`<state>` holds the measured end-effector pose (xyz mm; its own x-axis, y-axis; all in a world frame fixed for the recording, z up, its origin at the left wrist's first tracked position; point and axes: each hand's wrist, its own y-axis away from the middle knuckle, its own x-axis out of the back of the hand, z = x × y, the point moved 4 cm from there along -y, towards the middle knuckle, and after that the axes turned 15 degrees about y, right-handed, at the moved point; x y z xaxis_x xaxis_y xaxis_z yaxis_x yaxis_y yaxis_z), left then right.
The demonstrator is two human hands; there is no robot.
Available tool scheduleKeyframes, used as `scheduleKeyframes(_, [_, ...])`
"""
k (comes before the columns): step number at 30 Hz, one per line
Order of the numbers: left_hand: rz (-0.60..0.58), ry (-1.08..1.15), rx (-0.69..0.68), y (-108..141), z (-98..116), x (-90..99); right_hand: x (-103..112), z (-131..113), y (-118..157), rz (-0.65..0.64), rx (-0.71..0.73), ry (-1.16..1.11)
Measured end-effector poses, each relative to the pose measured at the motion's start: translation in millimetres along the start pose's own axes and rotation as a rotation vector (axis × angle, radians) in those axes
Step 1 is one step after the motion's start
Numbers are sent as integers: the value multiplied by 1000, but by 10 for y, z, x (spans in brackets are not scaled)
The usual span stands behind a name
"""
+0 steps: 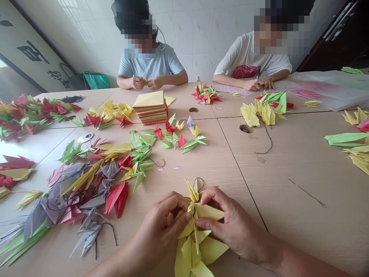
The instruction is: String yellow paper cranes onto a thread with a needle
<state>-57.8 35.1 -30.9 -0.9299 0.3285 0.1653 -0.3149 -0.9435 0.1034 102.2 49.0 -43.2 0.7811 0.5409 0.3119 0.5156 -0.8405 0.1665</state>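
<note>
Near the table's front edge lies a string of yellow origami cranes (187,250), folded from paper and threaded on dark cord. My left hand (170,219) pinches the upper crane from the left, thumb and fingers pressed to its folded body. From the right, my right hand (230,223) grips the same crane by its wing, thumb below and fingers above. A loop of black cord (198,180) sticks up just beyond my fingers. The fingertips partly hide the crane's middle. To the left is a pile of grey, pink, red and yellow cranes (95,181) with cords trailing from it.
A stack of coloured paper squares (150,107) stands mid-table, with small loose cranes (178,134) before it. A thin wire (307,192) lies at right. Yellow cranes on a cord (261,113) lie farther back. Across the table sit two people, one in light blue (152,65), one in white (239,57).
</note>
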Motion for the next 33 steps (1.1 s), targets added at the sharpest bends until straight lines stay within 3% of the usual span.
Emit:
scheduleKeyframes(4, [22, -91, -97, -7, 31, -24, -7, -37, -10, -17, 119, 143])
scheduleKeyframes(10, [74, -158, -194, 12, 50, -55, -45, -16, 19, -16, 19, 66])
scheduleKeyframes(19, [121, -186, -233, -3, 81, -102, -97, -74, 12, 58, 1, 125])
scheduleKeyframes(26, [109, -146, -195, -3, 64, -115, -97, -71, 30, 92, -32, 194])
scheduleKeyframes(33, [97, -17, -36, -23, 6, -90, -59, -86, 5, 83, -20, 149])
